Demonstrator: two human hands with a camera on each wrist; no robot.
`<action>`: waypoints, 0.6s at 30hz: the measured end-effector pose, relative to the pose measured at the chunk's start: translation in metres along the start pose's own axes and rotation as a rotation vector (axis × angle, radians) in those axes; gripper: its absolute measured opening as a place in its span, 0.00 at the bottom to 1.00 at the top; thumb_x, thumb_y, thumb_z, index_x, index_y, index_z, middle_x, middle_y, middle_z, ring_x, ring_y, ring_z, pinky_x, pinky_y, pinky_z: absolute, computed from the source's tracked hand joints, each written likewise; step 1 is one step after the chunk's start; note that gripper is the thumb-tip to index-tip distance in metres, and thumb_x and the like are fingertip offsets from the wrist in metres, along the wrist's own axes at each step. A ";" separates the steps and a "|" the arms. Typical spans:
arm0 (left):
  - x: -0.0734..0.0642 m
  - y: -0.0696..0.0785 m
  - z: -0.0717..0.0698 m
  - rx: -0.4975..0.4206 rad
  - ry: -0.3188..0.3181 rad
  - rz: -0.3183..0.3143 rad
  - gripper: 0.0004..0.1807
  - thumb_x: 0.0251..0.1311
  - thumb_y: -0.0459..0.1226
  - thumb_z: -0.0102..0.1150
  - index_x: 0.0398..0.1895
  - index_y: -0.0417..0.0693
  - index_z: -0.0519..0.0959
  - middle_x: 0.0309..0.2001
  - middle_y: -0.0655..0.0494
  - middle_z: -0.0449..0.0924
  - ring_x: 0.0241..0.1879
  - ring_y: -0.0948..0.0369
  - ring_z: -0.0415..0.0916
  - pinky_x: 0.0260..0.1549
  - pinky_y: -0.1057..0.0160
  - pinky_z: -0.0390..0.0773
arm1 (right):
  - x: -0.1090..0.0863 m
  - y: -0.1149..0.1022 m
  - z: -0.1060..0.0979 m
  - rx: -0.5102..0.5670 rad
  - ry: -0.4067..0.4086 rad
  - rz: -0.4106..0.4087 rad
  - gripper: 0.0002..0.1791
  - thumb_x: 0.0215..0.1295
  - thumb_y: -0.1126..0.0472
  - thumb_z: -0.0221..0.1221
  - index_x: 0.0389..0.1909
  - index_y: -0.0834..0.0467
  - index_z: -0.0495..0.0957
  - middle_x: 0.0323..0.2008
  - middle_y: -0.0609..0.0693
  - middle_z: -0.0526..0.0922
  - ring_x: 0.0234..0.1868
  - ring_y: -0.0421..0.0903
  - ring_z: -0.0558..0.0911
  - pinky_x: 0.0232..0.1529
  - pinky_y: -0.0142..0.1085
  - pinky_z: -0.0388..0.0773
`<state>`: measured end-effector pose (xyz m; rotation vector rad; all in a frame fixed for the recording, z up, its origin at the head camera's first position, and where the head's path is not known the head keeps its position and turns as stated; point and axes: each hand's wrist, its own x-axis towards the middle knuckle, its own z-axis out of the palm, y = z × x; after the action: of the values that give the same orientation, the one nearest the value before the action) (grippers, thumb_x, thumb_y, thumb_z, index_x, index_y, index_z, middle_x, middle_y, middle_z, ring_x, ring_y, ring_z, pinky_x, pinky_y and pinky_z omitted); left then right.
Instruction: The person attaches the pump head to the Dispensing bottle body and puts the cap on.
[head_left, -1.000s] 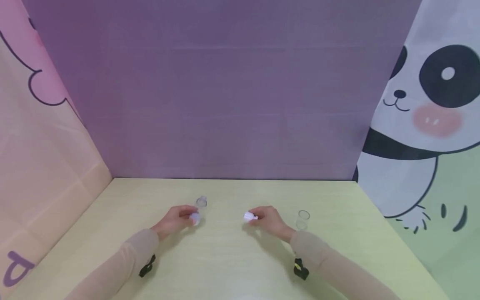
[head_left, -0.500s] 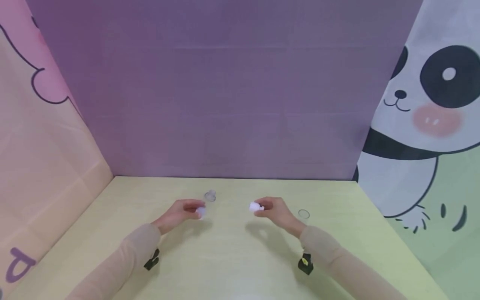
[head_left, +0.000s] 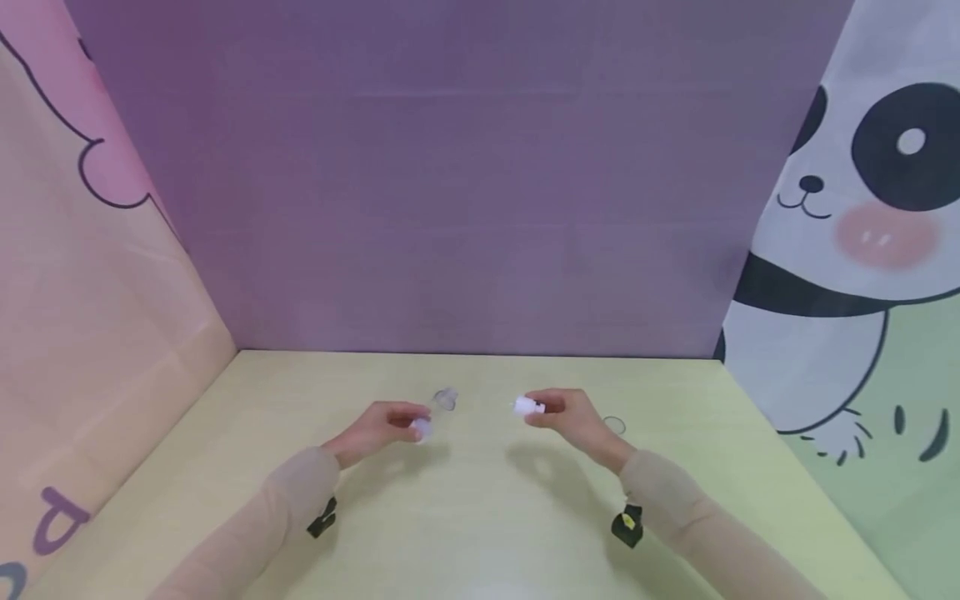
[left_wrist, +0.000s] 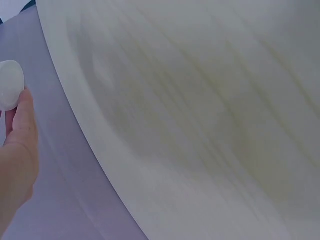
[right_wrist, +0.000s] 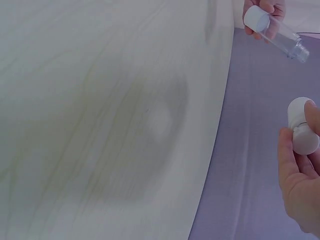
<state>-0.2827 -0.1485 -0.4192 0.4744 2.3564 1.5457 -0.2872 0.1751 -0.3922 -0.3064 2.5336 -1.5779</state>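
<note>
My left hand (head_left: 382, 427) grips a small clear bottle (right_wrist: 284, 39) by its white base (head_left: 422, 429). The bottle is tilted, its open clear neck (head_left: 447, 398) pointing away from the palm. Opposite it, my right hand (head_left: 573, 415) pinches a white pump head (head_left: 528, 406) between thumb and fingers. In the right wrist view this pump head (right_wrist: 299, 111) shows a round white end toward the camera. Bottle and pump head are apart, both held above the table. Only the white base (left_wrist: 11, 85) shows of the bottle in the left wrist view.
A clear open cylinder, its round rim (head_left: 614, 425) showing, stands on the pale wooden table (head_left: 480, 517) behind my right wrist. A purple backdrop (head_left: 480, 208) rises at the table's far edge. Printed cloths flank both sides, with a panda (head_left: 832, 350) on the right.
Both hands have risen off the table, their shadows now separate from them. The bottle leans further to the right, and the hands are slightly closer together. The view has shifted a little.
</note>
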 end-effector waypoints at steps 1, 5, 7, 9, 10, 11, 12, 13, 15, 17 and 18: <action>0.000 0.001 0.001 0.000 -0.001 -0.004 0.25 0.58 0.38 0.58 0.59 0.43 0.70 0.60 0.47 0.70 0.62 0.49 0.63 0.59 0.51 0.65 | 0.000 0.000 0.000 0.000 0.001 0.004 0.21 0.53 0.58 0.65 0.49 0.57 0.78 0.41 0.51 0.82 0.38 0.42 0.78 0.46 0.43 0.76; 0.003 0.002 0.004 0.008 0.007 -0.023 0.23 0.58 0.38 0.58 0.58 0.45 0.72 0.60 0.48 0.70 0.61 0.50 0.64 0.58 0.51 0.66 | -0.001 -0.002 -0.001 -0.009 0.008 0.018 0.20 0.53 0.58 0.65 0.49 0.57 0.78 0.41 0.50 0.82 0.38 0.42 0.78 0.47 0.44 0.76; 0.005 0.003 0.006 0.009 0.012 -0.030 0.22 0.58 0.37 0.59 0.57 0.46 0.73 0.60 0.48 0.71 0.61 0.50 0.65 0.58 0.51 0.66 | -0.002 -0.004 0.000 -0.005 0.012 0.023 0.20 0.53 0.58 0.65 0.48 0.57 0.79 0.41 0.50 0.83 0.38 0.42 0.79 0.48 0.45 0.76; 0.006 0.005 0.007 0.011 0.018 -0.034 0.22 0.57 0.37 0.59 0.56 0.47 0.74 0.60 0.49 0.71 0.61 0.51 0.65 0.58 0.52 0.67 | -0.003 -0.006 0.000 0.003 0.012 0.023 0.20 0.52 0.58 0.65 0.48 0.57 0.79 0.41 0.50 0.83 0.39 0.42 0.79 0.48 0.45 0.76; 0.007 0.005 0.008 0.007 0.021 -0.036 0.22 0.57 0.37 0.60 0.56 0.47 0.74 0.59 0.49 0.71 0.61 0.51 0.66 0.58 0.52 0.67 | -0.003 -0.006 0.001 0.007 0.012 0.022 0.20 0.52 0.58 0.65 0.48 0.57 0.79 0.42 0.50 0.83 0.39 0.42 0.79 0.48 0.45 0.76; 0.008 0.005 0.008 0.003 0.023 -0.039 0.22 0.56 0.37 0.60 0.56 0.47 0.74 0.59 0.49 0.71 0.60 0.52 0.66 0.58 0.53 0.67 | -0.003 -0.007 0.001 0.011 0.013 0.023 0.20 0.52 0.58 0.65 0.48 0.57 0.79 0.42 0.51 0.83 0.39 0.42 0.79 0.48 0.44 0.76; 0.009 0.005 0.008 0.007 0.026 -0.036 0.22 0.56 0.37 0.60 0.56 0.46 0.74 0.59 0.48 0.72 0.60 0.52 0.67 0.57 0.54 0.68 | -0.003 -0.007 0.001 0.015 0.013 0.023 0.20 0.52 0.58 0.66 0.48 0.58 0.78 0.42 0.51 0.83 0.39 0.42 0.79 0.47 0.43 0.76; 0.009 0.006 0.009 0.005 0.028 -0.038 0.22 0.56 0.37 0.60 0.56 0.46 0.74 0.59 0.48 0.72 0.59 0.52 0.67 0.56 0.54 0.69 | -0.003 -0.008 0.001 0.020 0.012 0.023 0.20 0.52 0.58 0.65 0.48 0.58 0.78 0.42 0.51 0.83 0.39 0.42 0.80 0.47 0.42 0.77; 0.010 0.006 0.010 0.000 0.031 -0.040 0.23 0.56 0.36 0.61 0.56 0.44 0.74 0.58 0.48 0.72 0.58 0.53 0.68 0.55 0.56 0.70 | -0.003 -0.008 0.001 0.028 0.017 0.023 0.21 0.53 0.58 0.65 0.49 0.58 0.78 0.43 0.51 0.82 0.40 0.42 0.80 0.47 0.42 0.77; 0.011 0.006 0.011 0.000 0.029 -0.042 0.23 0.56 0.37 0.61 0.56 0.44 0.73 0.58 0.48 0.73 0.57 0.54 0.69 0.54 0.56 0.71 | -0.003 -0.009 0.001 0.033 0.024 0.024 0.21 0.53 0.58 0.65 0.49 0.58 0.78 0.43 0.51 0.82 0.40 0.42 0.80 0.47 0.42 0.76; 0.011 0.006 0.012 0.001 0.030 -0.038 0.23 0.56 0.37 0.61 0.56 0.43 0.73 0.58 0.48 0.73 0.57 0.53 0.69 0.54 0.56 0.71 | -0.003 -0.009 0.001 0.036 0.026 0.025 0.21 0.53 0.57 0.65 0.49 0.58 0.78 0.44 0.51 0.82 0.41 0.42 0.80 0.48 0.42 0.76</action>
<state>-0.2873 -0.1318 -0.4192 0.4070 2.3747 1.5448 -0.2828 0.1707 -0.3843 -0.2509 2.5156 -1.6268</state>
